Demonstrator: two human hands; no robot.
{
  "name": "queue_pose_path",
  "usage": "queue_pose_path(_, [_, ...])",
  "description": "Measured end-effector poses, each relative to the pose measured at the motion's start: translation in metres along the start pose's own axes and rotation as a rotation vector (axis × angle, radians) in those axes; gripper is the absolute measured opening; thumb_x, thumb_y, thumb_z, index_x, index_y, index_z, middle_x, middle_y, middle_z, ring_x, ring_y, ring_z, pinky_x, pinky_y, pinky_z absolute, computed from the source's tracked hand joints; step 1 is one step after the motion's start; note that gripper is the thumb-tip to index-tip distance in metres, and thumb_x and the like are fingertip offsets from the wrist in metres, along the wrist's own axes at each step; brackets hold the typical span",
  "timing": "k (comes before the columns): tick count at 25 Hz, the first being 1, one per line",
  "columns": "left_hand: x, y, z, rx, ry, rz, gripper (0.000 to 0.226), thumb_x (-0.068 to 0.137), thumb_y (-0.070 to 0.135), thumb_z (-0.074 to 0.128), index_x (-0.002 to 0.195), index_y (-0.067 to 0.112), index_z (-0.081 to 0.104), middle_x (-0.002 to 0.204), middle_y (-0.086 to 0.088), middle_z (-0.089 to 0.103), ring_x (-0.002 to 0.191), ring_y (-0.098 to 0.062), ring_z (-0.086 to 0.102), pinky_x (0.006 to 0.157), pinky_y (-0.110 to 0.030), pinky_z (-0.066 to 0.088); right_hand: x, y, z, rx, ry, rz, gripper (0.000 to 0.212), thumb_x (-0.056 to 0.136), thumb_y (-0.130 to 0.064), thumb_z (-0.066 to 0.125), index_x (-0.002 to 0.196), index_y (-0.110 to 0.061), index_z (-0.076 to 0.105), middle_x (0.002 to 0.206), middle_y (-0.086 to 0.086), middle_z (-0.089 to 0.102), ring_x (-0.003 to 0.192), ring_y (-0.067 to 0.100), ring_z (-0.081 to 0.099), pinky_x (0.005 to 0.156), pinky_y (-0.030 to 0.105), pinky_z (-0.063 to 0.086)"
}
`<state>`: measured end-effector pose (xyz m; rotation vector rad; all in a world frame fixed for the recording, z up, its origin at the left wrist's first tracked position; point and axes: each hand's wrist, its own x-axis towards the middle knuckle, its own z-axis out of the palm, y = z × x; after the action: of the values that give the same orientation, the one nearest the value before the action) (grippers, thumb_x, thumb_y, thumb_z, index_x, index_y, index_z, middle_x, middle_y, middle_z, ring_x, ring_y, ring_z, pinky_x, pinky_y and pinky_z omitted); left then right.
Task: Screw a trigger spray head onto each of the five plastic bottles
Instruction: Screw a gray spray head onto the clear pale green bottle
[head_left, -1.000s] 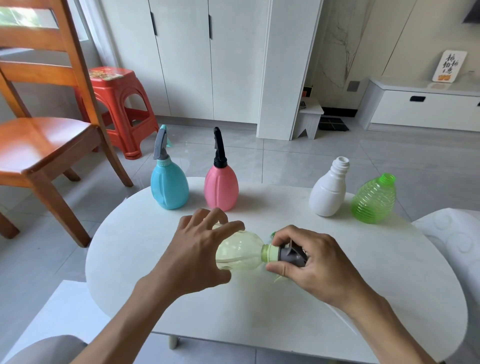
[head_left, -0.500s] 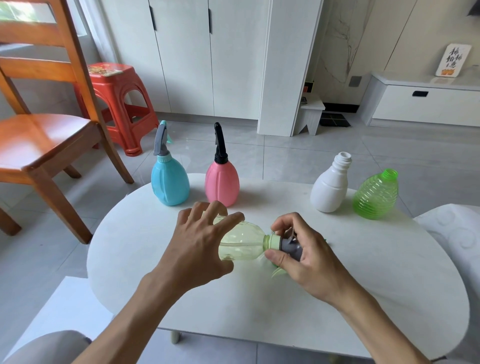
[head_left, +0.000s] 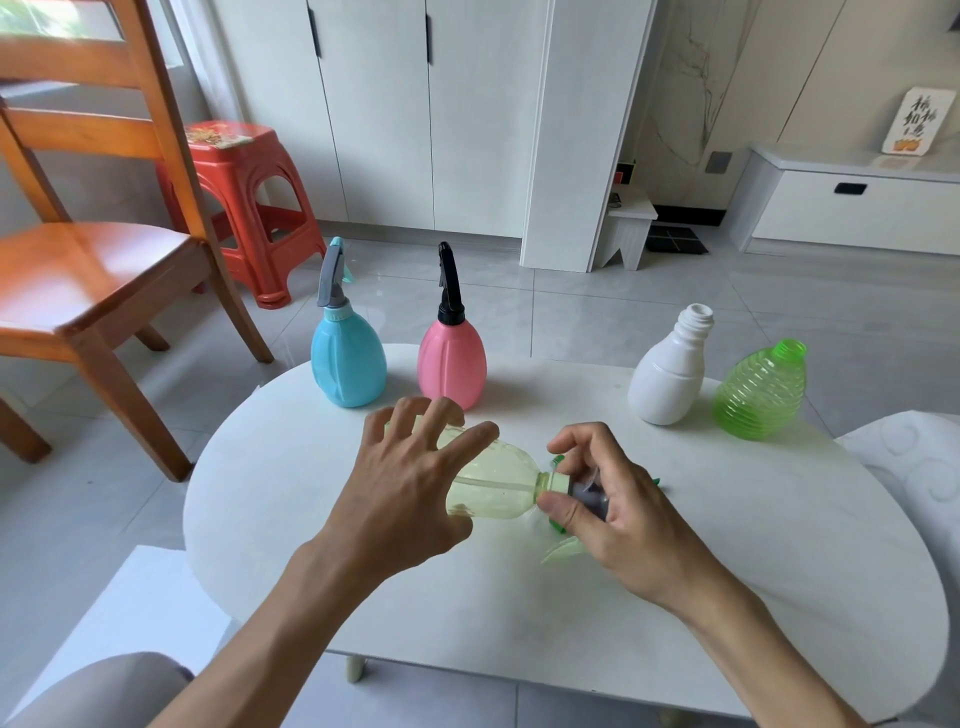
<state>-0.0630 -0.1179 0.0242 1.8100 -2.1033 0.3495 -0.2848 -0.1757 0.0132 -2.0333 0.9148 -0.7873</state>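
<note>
The left hand (head_left: 410, 499) grips the pale yellow bottle (head_left: 493, 488) sideways above the table (head_left: 727, 597) so the right hand (head_left: 618, 519), closed around the spray head (head_left: 587, 496), can twist it.

White oval table (head_left: 753, 597) (glossy) bearing blue bottle (head_left: 348, 364), pink bottle (head_left: 452, 364), white bottle (head_left: 667, 376), green bottle (head_left: 761, 395).

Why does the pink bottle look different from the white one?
The pink bottle has a black spray head screwed on top; the white bottle has none, so its threaded neck is open. The pink bottle is egg-shaped with grooves down its side, while the white bottle has a wide bottom and a long narrow neck. The pink bottle stands left of the middle, the white bottle over to the right. Both stand upright on the white table, and you cannot see through either.
</note>
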Motion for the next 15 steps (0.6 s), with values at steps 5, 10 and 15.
queue_pose_path(5, [0.0011, 0.0014, 0.0016, 0.009, 0.002, 0.008, 0.079, 0.044, 0.034, 0.086, 0.12, 0.027, 0.065, 0.114, -0.005, 0.06, 0.104, -0.034, 0.055, 0.085, -0.048, 0.046, 0.0003, 0.0009, 0.0004, 0.056, -0.019, 0.052, 0.035, 0.08, -0.049, 0.064, 0.109, -0.041, 0.047, 0.086, -0.015, 0.054, 0.07, 0.014, 0.056, 0.069, 0.044, 0.054])
queue_pose_path(10, [0.0008, 0.0029, 0.0023, 0.026, 0.013, 0.014, 0.079, 0.045, 0.033, 0.087, 0.12, 0.026, 0.064, 0.115, -0.006, 0.06, 0.106, -0.036, 0.055, 0.087, -0.049, 0.045, 0.0007, -0.0005, -0.0019, 0.106, -0.037, 0.078, 0.023, 0.088, -0.052, 0.057, 0.104, -0.04, 0.047, 0.078, -0.001, 0.066, 0.064, 0.025, 0.063, 0.065, 0.048, 0.055])
queue_pose_path(15, [0.0012, 0.0052, 0.0039, 0.004, 0.017, 0.009, 0.079, 0.046, 0.033, 0.086, 0.121, 0.027, 0.063, 0.116, -0.005, 0.059, 0.107, -0.035, 0.054, 0.088, -0.049, 0.045, 0.0005, -0.0024, -0.0028, 0.108, -0.01, 0.099, 0.032, 0.082, -0.045, 0.065, 0.108, -0.041, 0.047, 0.087, -0.011, 0.058, 0.066, 0.015, 0.058, 0.067, 0.042, 0.054])
